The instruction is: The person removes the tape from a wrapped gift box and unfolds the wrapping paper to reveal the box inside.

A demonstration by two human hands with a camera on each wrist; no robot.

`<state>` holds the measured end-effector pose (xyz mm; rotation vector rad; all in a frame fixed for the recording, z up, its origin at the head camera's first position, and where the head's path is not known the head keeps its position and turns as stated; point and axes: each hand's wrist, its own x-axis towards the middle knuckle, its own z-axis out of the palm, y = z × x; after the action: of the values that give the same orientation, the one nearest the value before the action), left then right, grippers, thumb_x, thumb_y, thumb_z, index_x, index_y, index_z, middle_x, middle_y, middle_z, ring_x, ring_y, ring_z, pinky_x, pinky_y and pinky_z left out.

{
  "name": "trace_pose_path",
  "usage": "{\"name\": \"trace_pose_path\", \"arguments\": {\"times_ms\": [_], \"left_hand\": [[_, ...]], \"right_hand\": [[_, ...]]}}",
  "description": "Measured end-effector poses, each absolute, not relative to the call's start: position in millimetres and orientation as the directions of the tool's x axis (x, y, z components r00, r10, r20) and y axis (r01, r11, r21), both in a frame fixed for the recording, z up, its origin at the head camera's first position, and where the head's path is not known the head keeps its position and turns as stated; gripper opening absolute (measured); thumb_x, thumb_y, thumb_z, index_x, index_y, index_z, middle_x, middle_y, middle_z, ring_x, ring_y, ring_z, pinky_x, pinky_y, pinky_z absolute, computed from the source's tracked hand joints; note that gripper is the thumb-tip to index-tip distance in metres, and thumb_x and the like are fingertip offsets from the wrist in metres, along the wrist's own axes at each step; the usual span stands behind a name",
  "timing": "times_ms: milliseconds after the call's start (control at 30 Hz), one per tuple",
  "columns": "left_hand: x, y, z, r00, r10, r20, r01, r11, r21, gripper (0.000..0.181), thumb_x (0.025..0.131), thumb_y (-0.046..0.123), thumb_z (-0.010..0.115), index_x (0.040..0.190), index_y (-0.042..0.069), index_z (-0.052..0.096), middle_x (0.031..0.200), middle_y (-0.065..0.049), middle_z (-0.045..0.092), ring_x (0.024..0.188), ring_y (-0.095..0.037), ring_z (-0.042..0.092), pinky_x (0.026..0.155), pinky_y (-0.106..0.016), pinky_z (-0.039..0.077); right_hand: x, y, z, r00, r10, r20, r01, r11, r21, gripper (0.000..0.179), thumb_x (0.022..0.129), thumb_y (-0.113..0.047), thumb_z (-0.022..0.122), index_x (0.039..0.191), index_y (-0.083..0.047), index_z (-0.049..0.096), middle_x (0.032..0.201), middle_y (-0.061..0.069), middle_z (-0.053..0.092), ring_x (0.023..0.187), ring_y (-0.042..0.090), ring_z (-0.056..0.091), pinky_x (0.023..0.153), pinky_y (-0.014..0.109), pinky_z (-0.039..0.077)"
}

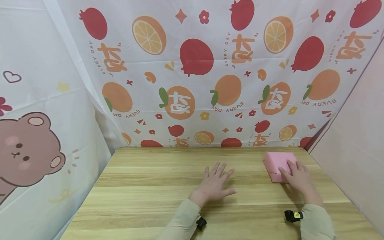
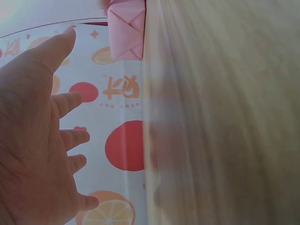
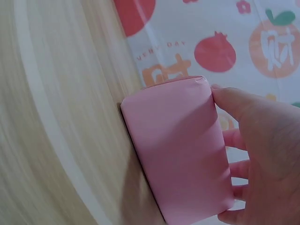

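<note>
A box wrapped in pink paper point(image 1: 274, 166) lies on the wooden table at its right side. My right hand point(image 1: 301, 180) rests on top of it, with the thumb and fingertips touching the upper face. In the right wrist view, the pink side of the box point(image 3: 176, 150) fills the middle, and the hand point(image 3: 269, 145) lies along its right edge. My left hand point(image 1: 212, 186) hovers over the middle of the table with its fingers spread, holding nothing. From the left wrist, the box's end point(image 2: 126, 30) shows crossed paper folds, apart from the left hand point(image 2: 35, 136).
The wooden table point(image 1: 144, 190) ends at a white cloth backdrop point(image 1: 207, 100) printed with fruit. A bear-printed cloth point(image 1: 27, 150) hangs on the left, and a plain pale wall point(image 1: 354, 133) borders the right. Black wrist devices point(image 1: 292, 215) sit at both sleeves.
</note>
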<state>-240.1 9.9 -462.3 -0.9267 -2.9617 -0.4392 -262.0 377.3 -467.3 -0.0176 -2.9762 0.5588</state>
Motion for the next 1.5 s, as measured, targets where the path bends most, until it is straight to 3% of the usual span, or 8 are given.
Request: {"name": "trace_pose_path", "arguments": {"times_ms": [467,867,1233,1500], "left_hand": [[-247,20,-464,-0.814,0.571,0.102,0.575,0.77,0.276,0.074,0.092,0.066,0.045,0.155,0.035,0.021,0.165,-0.003,0.013,0.153,-0.029,0.008,0.116,-0.065,0.017],[-253,63,-458,-0.815,0.575,0.064,0.56,0.755,0.342,0.078,0.091,0.073,0.037,0.156,0.031,0.021,0.164,-0.003,0.019,0.152,-0.025,0.017,0.116,-0.06,0.025],[-266,82,-454,-0.817,0.576,0.033,0.544,0.75,0.377,0.081,0.09,0.072,0.042,0.156,0.029,0.021,0.164,0.001,0.019,0.151,-0.023,0.02,0.114,-0.063,0.026],[-266,71,-454,-0.823,0.567,0.015,0.532,0.763,0.368,0.081,0.091,0.069,0.046,0.155,0.025,0.025,0.164,-0.002,0.018,0.152,-0.025,0.018,0.113,-0.064,0.026]], "right_hand": [[-269,340,-463,-0.993,-0.029,0.116,-0.069,0.93,-0.361,0.078,0.098,-0.057,0.042,0.147,0.003,0.032,0.148,0.042,0.019,0.132,0.063,0.02,0.103,0.076,0.022],[-264,320,-453,-0.992,-0.071,0.108,-0.102,0.944,-0.312,0.071,0.098,-0.054,0.046,0.144,0.0,0.042,0.145,0.039,0.032,0.129,0.062,0.029,0.1,0.076,0.029],[-265,298,-448,-0.974,-0.163,0.16,-0.201,0.946,-0.256,0.06,0.098,-0.048,0.05,0.138,-0.003,0.052,0.14,0.038,0.042,0.126,0.062,0.039,0.098,0.073,0.034],[-262,279,-446,-0.963,-0.212,0.168,-0.252,0.93,-0.267,0.058,0.097,-0.047,0.052,0.136,-0.004,0.055,0.141,0.036,0.044,0.126,0.06,0.041,0.101,0.071,0.034]]}}
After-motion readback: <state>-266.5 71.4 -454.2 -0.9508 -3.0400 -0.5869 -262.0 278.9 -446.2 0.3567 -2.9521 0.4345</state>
